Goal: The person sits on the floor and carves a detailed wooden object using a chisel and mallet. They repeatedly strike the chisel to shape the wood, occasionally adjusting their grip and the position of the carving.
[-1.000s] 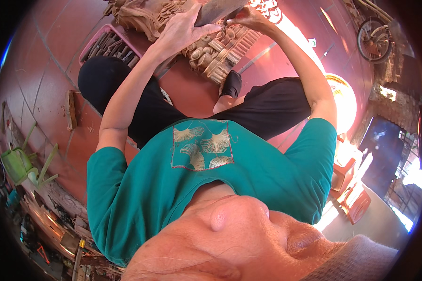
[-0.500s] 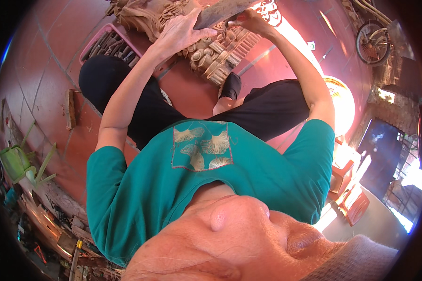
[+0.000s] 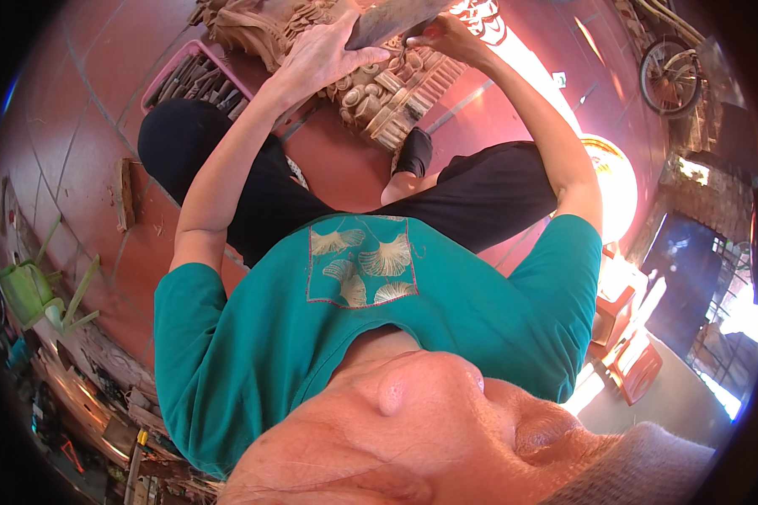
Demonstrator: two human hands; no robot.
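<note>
A flat grey-brown bar [image 3: 396,20], apparently wood, slants across the top of the view and runs out of the frame. My left hand [image 3: 322,57] is closed at its lower left end, with the thumb pointing right along its lower edge. Close to the bar's right part, my right hand [image 3: 448,39] has its fingers curled around a small, dark, partly reddish thing that I cannot make out. Beneath both hands lies a carved wooden piece [image 3: 377,103] with rounded scrolls and rows of ridges. The bar hides part of the carving.
A pink tray [image 3: 162,82] full of dark, slender tools lies left of the carving. My crossed legs [image 3: 488,195] lie below it on red floor tiles. Far left are a wood scrap [image 3: 126,198] and a green plastic thing [image 3: 27,293]; a wheel [image 3: 670,77] stands far right.
The bar and my left hand have shifted very slightly upward. My right hand stays almost where it was, and my legs have moved a little.
</note>
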